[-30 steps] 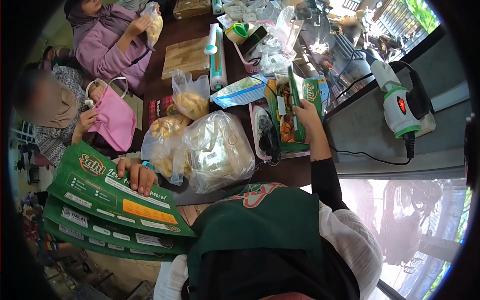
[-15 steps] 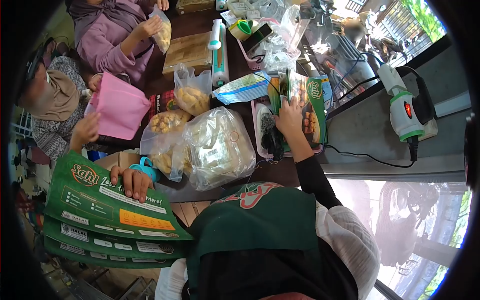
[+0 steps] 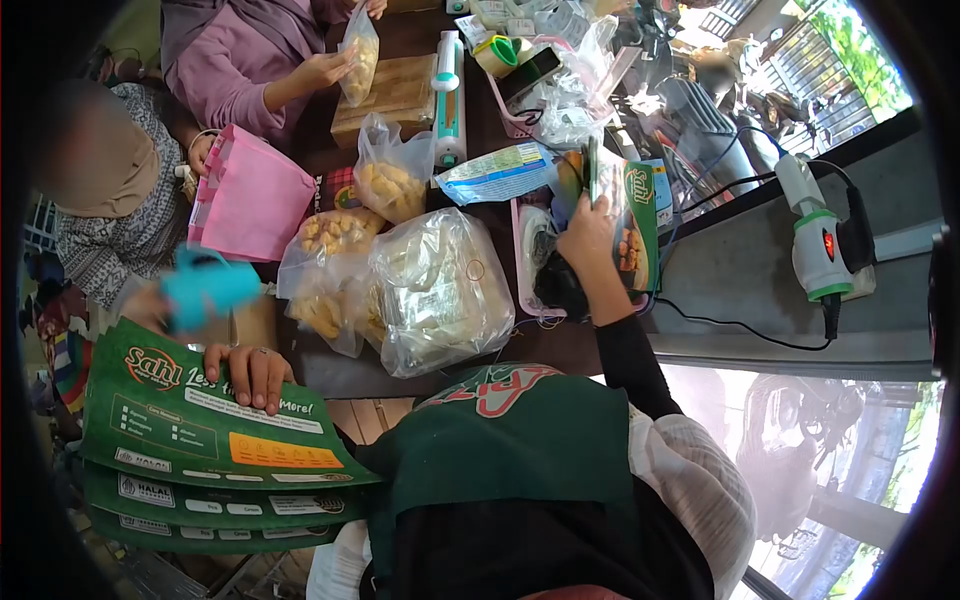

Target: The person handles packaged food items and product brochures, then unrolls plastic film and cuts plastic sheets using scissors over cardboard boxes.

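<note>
My left hand (image 3: pixel 250 375) holds several green printed "Sahl" pouches (image 3: pixel 200 445), fanned in layers at the lower left, its fingers over their top edge. At the right, my right hand (image 3: pixel 588 240) has its fingers closed at the near edge of more green pouches (image 3: pixel 635 225) with food pictures. These stand in a pink basket (image 3: pixel 524 285) beside a black plastic bag (image 3: pixel 560 287). Left of the basket sits a large clear plastic bag (image 3: pixel 440 295) of wrapped packs.
Bags of yellowish food (image 3: pixel 392 188) lie mid-table. Behind are a sealer (image 3: pixel 450 110), a cardboard box (image 3: pixel 395 105) and a blue-white packet (image 3: pixel 495 172). One co-worker holds a pink bag (image 3: pixel 250 195); a blurred teal mug (image 3: pixel 210 290) is beside that person. A power adapter (image 3: pixel 825 245) sits at right.
My right hand's fingers have drawn in at the pouches' edge, and the pouches tilt more upright. The teal mug has risen leftward from the table at a co-worker's hand. My left hand keeps its pouches.
</note>
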`<state>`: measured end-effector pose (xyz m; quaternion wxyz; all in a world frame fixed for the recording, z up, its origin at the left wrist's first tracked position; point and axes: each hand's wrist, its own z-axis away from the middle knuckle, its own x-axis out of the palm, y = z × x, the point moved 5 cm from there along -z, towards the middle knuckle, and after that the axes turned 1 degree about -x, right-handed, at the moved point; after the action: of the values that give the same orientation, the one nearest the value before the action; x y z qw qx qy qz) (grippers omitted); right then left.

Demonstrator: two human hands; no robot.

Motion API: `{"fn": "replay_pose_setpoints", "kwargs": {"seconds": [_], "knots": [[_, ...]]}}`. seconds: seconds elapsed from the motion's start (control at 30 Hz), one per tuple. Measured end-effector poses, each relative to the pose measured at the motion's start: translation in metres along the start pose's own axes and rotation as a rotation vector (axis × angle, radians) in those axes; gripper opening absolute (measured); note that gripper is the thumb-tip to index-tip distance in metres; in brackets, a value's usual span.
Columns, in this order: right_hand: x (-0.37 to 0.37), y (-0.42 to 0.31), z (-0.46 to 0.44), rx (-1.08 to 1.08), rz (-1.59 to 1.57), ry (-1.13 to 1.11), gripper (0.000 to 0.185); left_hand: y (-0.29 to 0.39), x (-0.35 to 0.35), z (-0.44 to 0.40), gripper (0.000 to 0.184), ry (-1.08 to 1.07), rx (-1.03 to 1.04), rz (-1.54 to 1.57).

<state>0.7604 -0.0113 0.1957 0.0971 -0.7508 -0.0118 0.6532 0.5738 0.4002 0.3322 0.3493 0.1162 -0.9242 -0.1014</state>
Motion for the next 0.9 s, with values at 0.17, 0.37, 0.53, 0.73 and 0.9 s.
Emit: {"fn": "replay_pose_setpoints", "kwargs": {"seconds": [0.17,0.37,0.53,0.73,0.9], "knots": [[-0.041,0.013,-0.004,-0.067,-0.210,-0.118,0.063,0.011,0.000,0.007,0.020,0.026,0.005,-0.049],[-0.071,0.030,-0.022,-0.147,-0.267,-0.207,0.066,0.014,-0.003,0.005,0.020,0.061,-0.001,-0.112],[-0.069,0.018,-0.014,-0.236,-0.171,-0.079,0.062,0.007,-0.011,0.001,0.020,0.047,0.009,-0.076],[-0.055,-0.025,0.013,-0.792,0.470,0.057,0.032,0.002,-0.023,-0.001,0.018,0.074,0.008,-0.081],[-0.045,-0.026,0.021,-1.233,0.750,-0.358,0.025,0.004,-0.030,0.005,0.018,0.087,0.063,-0.080]]}}
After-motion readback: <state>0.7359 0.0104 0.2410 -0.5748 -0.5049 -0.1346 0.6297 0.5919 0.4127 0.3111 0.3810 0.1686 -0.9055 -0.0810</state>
